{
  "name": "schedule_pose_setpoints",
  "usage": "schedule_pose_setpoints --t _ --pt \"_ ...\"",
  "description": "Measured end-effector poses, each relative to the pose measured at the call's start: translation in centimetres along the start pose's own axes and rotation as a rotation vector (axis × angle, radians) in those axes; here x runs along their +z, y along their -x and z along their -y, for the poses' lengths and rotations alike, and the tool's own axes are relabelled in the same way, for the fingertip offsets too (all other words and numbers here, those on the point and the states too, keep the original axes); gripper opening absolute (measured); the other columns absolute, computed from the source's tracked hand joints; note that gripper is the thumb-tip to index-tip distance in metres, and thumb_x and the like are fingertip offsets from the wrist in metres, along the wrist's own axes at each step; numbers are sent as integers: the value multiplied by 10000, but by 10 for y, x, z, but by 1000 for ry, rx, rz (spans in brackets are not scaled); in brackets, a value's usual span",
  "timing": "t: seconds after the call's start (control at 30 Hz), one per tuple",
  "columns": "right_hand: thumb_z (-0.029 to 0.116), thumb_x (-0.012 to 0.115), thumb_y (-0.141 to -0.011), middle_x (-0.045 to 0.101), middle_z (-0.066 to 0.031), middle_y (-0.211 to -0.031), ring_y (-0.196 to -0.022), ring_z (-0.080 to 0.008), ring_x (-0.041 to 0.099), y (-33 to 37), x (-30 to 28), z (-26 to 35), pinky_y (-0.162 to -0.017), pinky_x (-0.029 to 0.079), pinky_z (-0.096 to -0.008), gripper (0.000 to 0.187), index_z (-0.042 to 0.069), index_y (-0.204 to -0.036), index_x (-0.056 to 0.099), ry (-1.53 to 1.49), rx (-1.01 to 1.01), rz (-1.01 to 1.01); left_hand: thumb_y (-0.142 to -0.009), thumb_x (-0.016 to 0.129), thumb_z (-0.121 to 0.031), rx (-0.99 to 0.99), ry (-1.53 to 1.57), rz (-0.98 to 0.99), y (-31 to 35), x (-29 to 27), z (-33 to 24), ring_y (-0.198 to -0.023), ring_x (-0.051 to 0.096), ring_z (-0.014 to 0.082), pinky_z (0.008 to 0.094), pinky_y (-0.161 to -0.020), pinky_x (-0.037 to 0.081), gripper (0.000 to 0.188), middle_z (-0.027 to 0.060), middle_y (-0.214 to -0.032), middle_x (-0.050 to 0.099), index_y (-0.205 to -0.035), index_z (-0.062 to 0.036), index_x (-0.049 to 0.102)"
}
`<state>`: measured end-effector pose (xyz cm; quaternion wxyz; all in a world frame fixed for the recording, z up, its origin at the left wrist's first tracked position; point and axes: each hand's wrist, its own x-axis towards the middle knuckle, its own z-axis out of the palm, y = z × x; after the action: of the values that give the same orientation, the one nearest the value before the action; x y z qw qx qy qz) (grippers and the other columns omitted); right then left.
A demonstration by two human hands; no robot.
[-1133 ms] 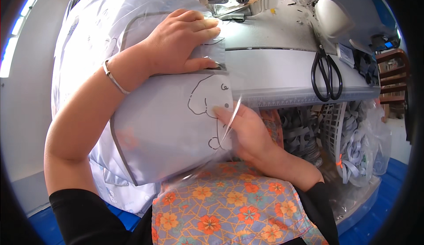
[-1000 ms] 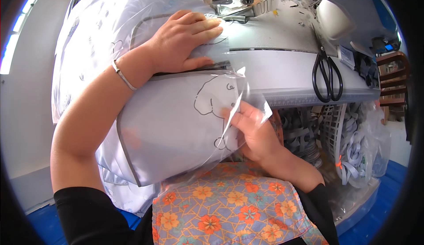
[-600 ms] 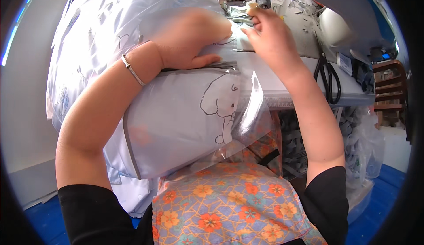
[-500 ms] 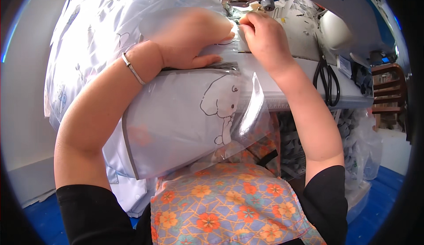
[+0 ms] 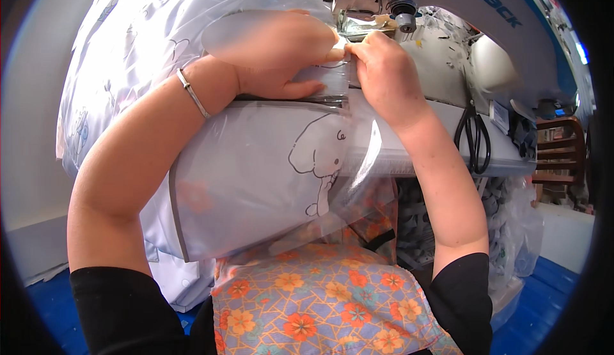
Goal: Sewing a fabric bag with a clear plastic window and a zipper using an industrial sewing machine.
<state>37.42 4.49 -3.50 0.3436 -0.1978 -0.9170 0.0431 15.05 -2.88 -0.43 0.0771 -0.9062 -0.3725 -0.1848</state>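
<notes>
Left hand [image 5: 281, 51] flat on cartoon-print panel [image 5: 236, 176], 11-to-12 o'clock | right hand [image 5: 387, 77] pinched, contents unclear, 1 o'clock | keep panel taut, unpuckered

plastic [image 5: 366, 160] glares (frame edges dark)

A translucent white plastic sheet [image 5: 249, 169] lies draped across the centre-left of the frame, its left edge [image 5: 178, 220] bound in grey; black outlines of a floppy-eared animal [image 5: 313, 150] show near its right side, beside a glossy clear margin [image 5: 369, 153] at the frame's centre
</notes>
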Motion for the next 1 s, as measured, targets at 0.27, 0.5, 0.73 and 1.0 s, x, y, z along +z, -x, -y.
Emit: schedule_pose_setpoints --t 0.27,0.5,0.73,1.0 --pt "-59 629 -819 611 -112 -872 -807 -305 628 13 -5 15 -710 521 -387 205 18 -996 699 -53 16 -45 -776 730 -308 -13 -22 -7 8 2 -4 -1140 582 316 449 -1037 436 472 121 -1217 624 -1205 -123 665" --pt "7 662 -866 673 -160 -1097 -985 -298 670 66 -33 42 -824 539 -361 264 9 -1130 667 -320 227 38 -810 704 -209 -268 -11 67 35 -21 -33 -1192 573 352 474 -1060 422 422 148 -1296 606 -1202 -62 656" --pt "54 612 -974 634 -94 -1259 -1098 -192 639 128 -44 101 -909 528 -310 351 -10 -1315 559 -991 731 -34 -776 770 -308 -598 -25 283 80 -81 -229 -1317 518 379 580 -1139 316 580 165 -1422 539 -1297 -107 613" --pt "111 601 -978 638 -126 -1252 -1110 -187 639 164 -34 101 -952 508 -305 341 -14 -1293 561 -1692 963 -52 -829 645 4 -636 -280 -89 141 -63 -226 -1054 677 265 494 -1045 448 242 92 -1028 727 -1058 -48 704"
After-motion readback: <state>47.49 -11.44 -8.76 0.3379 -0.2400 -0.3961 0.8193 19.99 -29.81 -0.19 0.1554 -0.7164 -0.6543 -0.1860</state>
